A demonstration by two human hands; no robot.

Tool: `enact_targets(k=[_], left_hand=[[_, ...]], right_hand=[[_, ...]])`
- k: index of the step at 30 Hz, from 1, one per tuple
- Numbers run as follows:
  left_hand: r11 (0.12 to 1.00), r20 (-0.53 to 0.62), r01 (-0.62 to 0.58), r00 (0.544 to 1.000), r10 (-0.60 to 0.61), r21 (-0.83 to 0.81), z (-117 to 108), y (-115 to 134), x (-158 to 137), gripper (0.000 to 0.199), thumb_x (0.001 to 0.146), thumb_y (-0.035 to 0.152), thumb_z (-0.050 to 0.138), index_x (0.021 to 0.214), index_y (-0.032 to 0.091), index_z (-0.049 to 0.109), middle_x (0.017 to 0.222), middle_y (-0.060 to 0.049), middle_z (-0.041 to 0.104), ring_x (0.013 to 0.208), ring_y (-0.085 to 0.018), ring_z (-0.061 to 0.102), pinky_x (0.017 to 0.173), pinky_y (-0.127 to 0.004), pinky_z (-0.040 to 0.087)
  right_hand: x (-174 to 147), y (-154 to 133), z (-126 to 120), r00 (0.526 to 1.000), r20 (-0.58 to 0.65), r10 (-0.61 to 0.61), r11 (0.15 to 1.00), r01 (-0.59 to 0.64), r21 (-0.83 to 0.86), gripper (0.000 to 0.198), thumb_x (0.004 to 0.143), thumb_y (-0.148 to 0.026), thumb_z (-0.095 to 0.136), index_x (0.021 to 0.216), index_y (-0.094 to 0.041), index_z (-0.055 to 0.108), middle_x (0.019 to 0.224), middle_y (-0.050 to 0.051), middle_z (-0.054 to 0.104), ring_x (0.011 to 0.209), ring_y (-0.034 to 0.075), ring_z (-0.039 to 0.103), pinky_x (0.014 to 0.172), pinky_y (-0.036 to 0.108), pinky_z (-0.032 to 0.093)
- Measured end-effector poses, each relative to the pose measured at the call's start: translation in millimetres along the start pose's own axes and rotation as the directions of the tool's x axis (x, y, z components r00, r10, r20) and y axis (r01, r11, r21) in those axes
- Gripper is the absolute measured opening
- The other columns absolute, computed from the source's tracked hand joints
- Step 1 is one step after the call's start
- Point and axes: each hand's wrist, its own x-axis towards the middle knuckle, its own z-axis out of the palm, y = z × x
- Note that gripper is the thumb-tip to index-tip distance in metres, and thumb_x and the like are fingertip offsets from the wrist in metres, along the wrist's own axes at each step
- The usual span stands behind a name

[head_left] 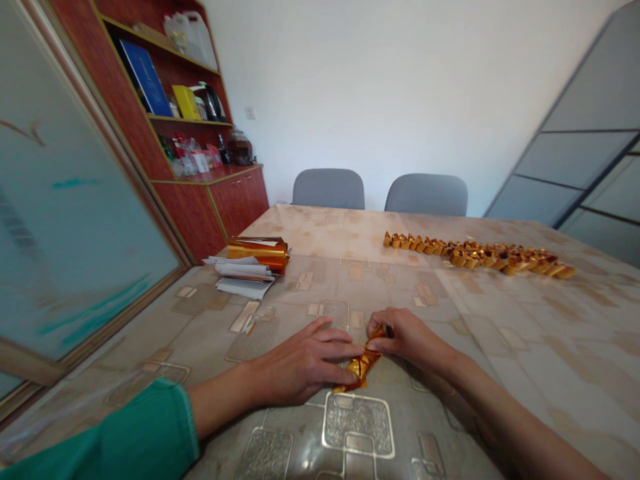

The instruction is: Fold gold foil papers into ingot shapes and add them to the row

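Observation:
A partly folded piece of gold foil paper point(365, 365) lies aslant on the table in front of me. My left hand point(310, 363) comes in from the left, its fingers stretched over the foil and its thumb against the near end, holding it down. At the far end, my right hand point(400, 337) pinches the foil between thumb and fingers. Part of the foil is hidden beneath the fingers. To the right, rows of folded gold foil pieces point(510, 260) stand close together.
A stack of gold foil sheets point(257, 252), curled over, lies at the left with white paper sheets point(245, 277). A patterned cover spreads over the table point(320, 233). Two grey chairs point(327, 189) stand behind it. A red-brown cabinet point(235, 200) with filled shelves is at the far left.

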Motion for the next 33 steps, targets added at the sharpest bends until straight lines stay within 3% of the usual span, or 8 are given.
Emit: enact_targets(k=[10,17,28,33], left_hand=[[1.0,0.047,0.014,0.999,-0.014,0.014,2,1,0,0.03,0.102,0.021,0.049,0.127,0.031,0.063,0.141,0.0,0.06,0.129,-0.024,0.053,0.119,-0.049,0.018],[1.0,-0.003,-0.001,1.0,0.001,0.0,4,1,-1,0.033,0.099,0.017,0.052,0.127,0.03,0.063,0.14,0.0,0.061,0.128,-0.022,0.055,0.119,-0.049,0.021],[0.997,-0.034,0.048,0.998,-0.045,0.065,5,5,-2,0.03,0.1,0.021,0.052,0.124,0.033,0.065,0.142,-0.002,0.058,0.126,-0.024,0.054,0.116,-0.052,0.023],[0.996,-0.033,0.069,0.997,-0.067,0.062,7,5,-3,0.03,0.099,0.021,0.052,0.124,0.033,0.065,0.13,-0.004,0.064,0.119,-0.023,0.058,0.114,-0.054,0.025]], right_hand=[[3,-1,2,0.995,-0.034,0.095,0.995,-0.096,-0.033,0.017,0.074,-0.018,0.081,0.082,-0.018,0.067,0.076,0.0,0.069,0.068,0.017,0.06,0.062,0.026,0.038],[5,3,9,0.989,-0.084,-0.123,0.99,0.128,0.066,0.016,0.08,-0.02,0.077,0.075,-0.019,0.062,0.073,-0.001,0.063,0.069,0.015,0.056,0.067,0.026,0.04],[5,13,14,0.984,-0.087,-0.157,0.987,0.159,0.011,0.016,0.083,-0.019,0.077,0.079,-0.019,0.061,0.076,-0.002,0.06,0.072,0.016,0.054,0.069,0.027,0.038],[8,11,11,0.985,-0.049,-0.168,0.986,0.168,0.004,0.016,0.083,-0.019,0.077,0.08,-0.019,0.061,0.076,-0.002,0.06,0.072,0.016,0.055,0.069,0.027,0.038]])
